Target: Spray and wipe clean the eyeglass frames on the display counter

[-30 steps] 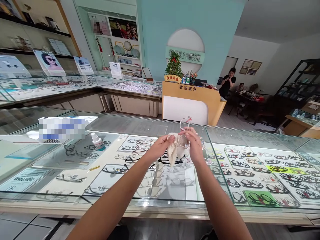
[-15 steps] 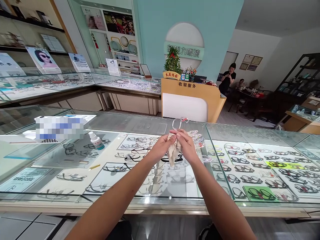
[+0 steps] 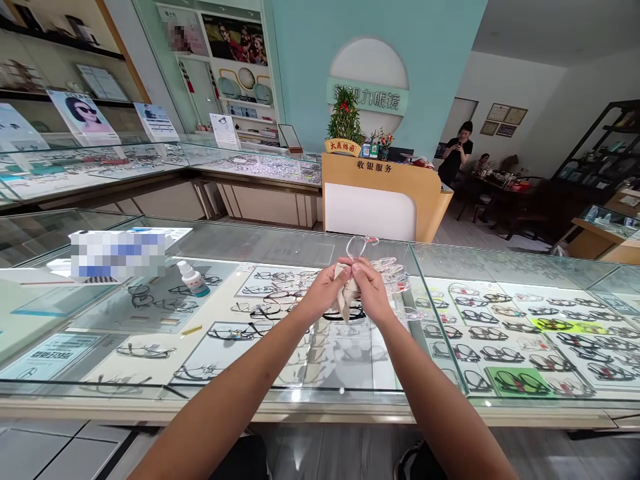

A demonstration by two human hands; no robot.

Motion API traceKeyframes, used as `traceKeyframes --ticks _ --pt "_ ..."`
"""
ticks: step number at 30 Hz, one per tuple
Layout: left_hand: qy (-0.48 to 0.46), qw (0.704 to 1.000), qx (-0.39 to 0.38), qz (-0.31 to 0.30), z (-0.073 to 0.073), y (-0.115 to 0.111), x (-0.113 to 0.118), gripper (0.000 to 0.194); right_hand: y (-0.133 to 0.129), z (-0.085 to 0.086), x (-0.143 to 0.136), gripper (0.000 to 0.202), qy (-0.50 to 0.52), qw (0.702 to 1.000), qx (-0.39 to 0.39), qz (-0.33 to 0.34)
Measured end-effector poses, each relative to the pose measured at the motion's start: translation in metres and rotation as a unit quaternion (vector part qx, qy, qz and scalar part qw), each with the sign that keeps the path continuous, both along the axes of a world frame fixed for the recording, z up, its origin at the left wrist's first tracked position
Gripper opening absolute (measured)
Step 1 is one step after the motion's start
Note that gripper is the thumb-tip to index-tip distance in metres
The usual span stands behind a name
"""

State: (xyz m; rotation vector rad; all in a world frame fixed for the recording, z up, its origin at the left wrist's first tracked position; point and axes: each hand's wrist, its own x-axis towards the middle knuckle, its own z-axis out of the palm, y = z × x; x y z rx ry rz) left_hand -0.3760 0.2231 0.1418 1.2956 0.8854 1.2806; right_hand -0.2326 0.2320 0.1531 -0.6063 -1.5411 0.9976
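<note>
The left hand [image 3: 323, 292] and right hand [image 3: 371, 290] meet over the glass tabletop [image 3: 240, 241], fingers pinching a pale cloth [image 3: 345, 305] that hangs down between them. Clear-rimmed glasses [image 3: 371, 241] with a red mark stick up just beyond the fingertips, partly hidden by the hands. To the left, a small white bottle [image 3: 193, 279] of blue-green liquid stands on the glass, with a white box [image 3: 65, 269], partly blurred out, farther left. Rows of spectacle frames lie beneath the glass, one dark pair on a green card [image 3: 543, 393]. A person in dark clothes [image 3: 453, 160] stands in the right background.
</note>
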Motion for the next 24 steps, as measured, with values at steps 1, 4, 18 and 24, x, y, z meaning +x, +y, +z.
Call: traceKeyframes --ticks 1,4,18,24 --pt "-0.003 1.000 0.006 0.011 -0.0005 0.0006 0.0008 0.064 -0.0001 0.0002 -0.0001 0.042 -0.005 1.000 0.010 0.000" --pt "0.003 1.000 0.011 0.014 -0.0021 0.0023 0.0008 0.066 0.0012 -0.0006 0.0005 0.044 0.012 1.000 -0.014 -0.002" --pt "0.025 0.999 0.013 -0.021 -0.0002 0.0006 -0.0025 0.059 0.0021 -0.0021 -0.0004 0.039 0.030 0.997 -0.066 -0.001" --pt "0.056 0.997 0.037 0.022 0.0017 0.0004 -0.0021 0.061 0.0025 -0.0005 0.0013 0.035 0.059 0.994 -0.091 0.008"
